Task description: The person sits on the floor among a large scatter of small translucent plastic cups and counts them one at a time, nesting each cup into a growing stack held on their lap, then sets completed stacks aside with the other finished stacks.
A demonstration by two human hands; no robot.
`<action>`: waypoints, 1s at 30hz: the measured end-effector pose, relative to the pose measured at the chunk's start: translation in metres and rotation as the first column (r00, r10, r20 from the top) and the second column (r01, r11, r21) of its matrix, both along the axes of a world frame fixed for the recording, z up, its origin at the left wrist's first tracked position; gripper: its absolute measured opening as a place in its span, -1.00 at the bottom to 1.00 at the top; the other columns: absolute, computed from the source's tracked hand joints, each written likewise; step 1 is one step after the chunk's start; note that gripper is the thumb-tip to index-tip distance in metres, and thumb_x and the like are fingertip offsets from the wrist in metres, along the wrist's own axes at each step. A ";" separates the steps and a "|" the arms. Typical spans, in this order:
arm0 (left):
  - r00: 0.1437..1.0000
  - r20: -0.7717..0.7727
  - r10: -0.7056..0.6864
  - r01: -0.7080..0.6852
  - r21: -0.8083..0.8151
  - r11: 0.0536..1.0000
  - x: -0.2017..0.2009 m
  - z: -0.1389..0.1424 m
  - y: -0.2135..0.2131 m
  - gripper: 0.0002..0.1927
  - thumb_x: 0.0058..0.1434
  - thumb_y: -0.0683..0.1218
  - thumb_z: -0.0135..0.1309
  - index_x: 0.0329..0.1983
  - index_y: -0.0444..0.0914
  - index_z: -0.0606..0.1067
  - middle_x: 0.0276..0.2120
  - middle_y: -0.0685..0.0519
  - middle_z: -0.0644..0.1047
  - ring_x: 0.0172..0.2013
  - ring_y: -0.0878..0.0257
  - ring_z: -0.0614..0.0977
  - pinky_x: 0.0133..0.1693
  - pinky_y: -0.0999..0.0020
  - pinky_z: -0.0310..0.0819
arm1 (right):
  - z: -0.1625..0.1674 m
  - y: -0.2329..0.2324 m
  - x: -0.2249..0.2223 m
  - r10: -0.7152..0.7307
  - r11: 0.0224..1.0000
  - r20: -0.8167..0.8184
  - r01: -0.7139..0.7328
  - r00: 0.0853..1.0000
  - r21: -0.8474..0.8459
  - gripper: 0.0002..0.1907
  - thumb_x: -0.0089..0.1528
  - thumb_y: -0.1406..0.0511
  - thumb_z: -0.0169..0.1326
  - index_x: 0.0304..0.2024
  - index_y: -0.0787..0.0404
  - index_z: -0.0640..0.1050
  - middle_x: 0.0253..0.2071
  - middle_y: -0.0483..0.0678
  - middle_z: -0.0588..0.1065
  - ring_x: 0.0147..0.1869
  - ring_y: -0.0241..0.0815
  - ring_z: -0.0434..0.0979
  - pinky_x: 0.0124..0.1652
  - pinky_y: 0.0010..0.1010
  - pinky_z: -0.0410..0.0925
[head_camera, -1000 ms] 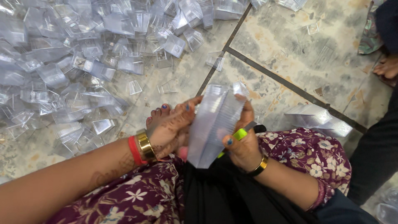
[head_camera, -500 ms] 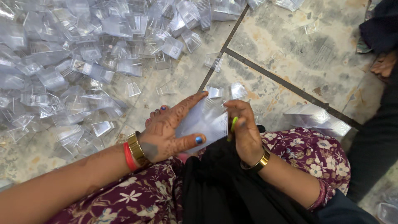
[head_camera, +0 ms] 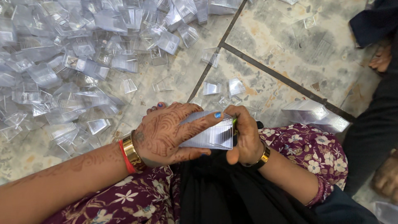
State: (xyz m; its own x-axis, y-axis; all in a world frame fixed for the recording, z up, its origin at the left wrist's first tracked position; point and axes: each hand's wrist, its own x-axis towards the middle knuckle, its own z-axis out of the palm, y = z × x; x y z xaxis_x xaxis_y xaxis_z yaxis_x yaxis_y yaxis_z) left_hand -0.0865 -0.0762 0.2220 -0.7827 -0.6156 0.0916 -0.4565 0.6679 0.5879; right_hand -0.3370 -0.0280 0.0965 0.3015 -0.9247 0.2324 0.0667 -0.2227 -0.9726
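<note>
My left hand [head_camera: 168,132], patterned with henna and wearing red and gold bangles, lies over a stack of clear plastic box pieces [head_camera: 211,133] held above my lap. Its fingers stretch across the top of the stack. My right hand [head_camera: 245,135], with a gold bangle at the wrist, grips the right end of the same stack. A small green object [head_camera: 234,121] peeks out between the right fingers. My foot [head_camera: 157,107] shows just beyond the left hand.
A large heap of clear plastic boxes [head_camera: 74,62] covers the stone floor at the left and top. A few loose pieces [head_camera: 226,88] lie ahead of my hands. Another stack [head_camera: 317,114] rests at the right. Another person's foot [head_camera: 381,60] and dark clothing are at the right edge.
The stack was upright between both hands; it has since been tipped flat and lowered toward my lap, with my left hand spread over it.
</note>
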 end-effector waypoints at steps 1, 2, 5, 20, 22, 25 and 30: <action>1.000 0.016 -0.001 0.001 0.002 1.000 0.000 0.000 0.000 -0.19 0.17 0.30 0.20 0.45 0.04 0.26 0.02 -0.10 0.53 -0.06 -0.06 0.61 -0.12 0.02 0.48 | 0.001 -0.001 0.000 0.002 1.000 -0.017 -0.002 1.000 -0.028 0.07 0.02 -0.45 0.11 0.11 0.28 0.31 -0.08 -0.12 0.41 -0.04 -0.33 0.40 -0.02 -0.47 0.34; 1.000 0.015 -0.002 0.002 -0.011 1.000 -0.001 0.000 0.001 -0.20 0.17 0.31 0.20 0.45 0.05 0.26 0.02 -0.11 0.53 -0.06 -0.06 0.61 -0.13 0.02 0.48 | 0.002 -0.002 0.000 0.003 0.998 -0.034 -0.005 0.999 -0.056 0.07 0.02 -0.45 0.11 0.10 0.29 0.31 -0.08 -0.10 0.42 -0.04 -0.32 0.42 -0.02 -0.47 0.35; 1.000 0.029 -0.008 0.010 -0.054 0.999 -0.002 -0.001 0.001 -0.22 0.17 0.33 0.18 0.43 0.08 0.28 0.03 -0.15 0.52 -0.09 -0.09 0.61 -0.16 0.01 0.49 | 0.005 -0.004 -0.001 -0.076 0.986 -0.189 0.046 0.979 -0.158 0.04 0.04 -0.47 0.03 0.05 0.29 0.34 -0.20 -0.11 0.46 -0.21 -0.32 0.47 -0.20 -0.50 0.36; 0.996 0.076 -0.037 0.045 -0.108 0.993 -0.005 0.008 0.000 -0.19 0.06 0.28 0.26 0.40 0.14 0.32 -0.02 -0.11 0.54 -0.16 -0.04 0.63 -0.22 0.03 0.51 | 0.004 0.001 -0.001 -0.231 0.901 -0.307 0.084 0.923 -0.425 -0.05 0.35 -0.35 -0.23 0.13 0.43 0.37 -0.27 0.08 0.51 -0.28 0.05 0.58 -0.28 -0.25 0.42; 0.998 0.061 -0.027 0.034 -0.107 0.994 -0.005 0.009 0.000 -0.19 0.08 0.26 0.27 0.41 0.13 0.31 -0.02 -0.11 0.54 -0.12 -0.04 0.63 -0.20 0.04 0.51 | 0.007 0.001 -0.001 -0.241 0.900 -0.329 0.083 0.913 -0.429 -0.07 0.35 -0.35 -0.24 0.10 0.42 0.39 -0.27 0.08 0.51 -0.28 0.06 0.59 -0.28 -0.25 0.43; 0.999 0.050 -0.018 0.024 -0.119 0.993 -0.006 0.009 -0.001 -0.21 0.09 0.27 0.28 0.39 0.13 0.31 0.00 -0.11 0.54 -0.10 -0.04 0.62 -0.20 0.04 0.51 | 0.010 0.002 0.002 -0.246 0.907 -0.324 0.098 0.913 -0.410 -0.11 0.36 -0.33 -0.25 0.06 0.39 0.43 -0.28 0.06 0.53 -0.27 0.04 0.62 -0.28 -0.26 0.45; 0.999 0.050 0.008 -0.003 -0.103 0.995 -0.006 0.007 0.000 -0.16 0.02 0.24 0.32 0.40 0.13 0.31 0.01 -0.09 0.53 -0.09 -0.03 0.61 -0.19 0.05 0.51 | 0.011 0.004 0.003 -0.267 0.904 -0.342 0.111 0.901 -0.413 -0.17 0.39 -0.27 -0.26 0.06 0.37 0.47 -0.31 0.02 0.55 -0.29 0.00 0.62 -0.30 -0.26 0.44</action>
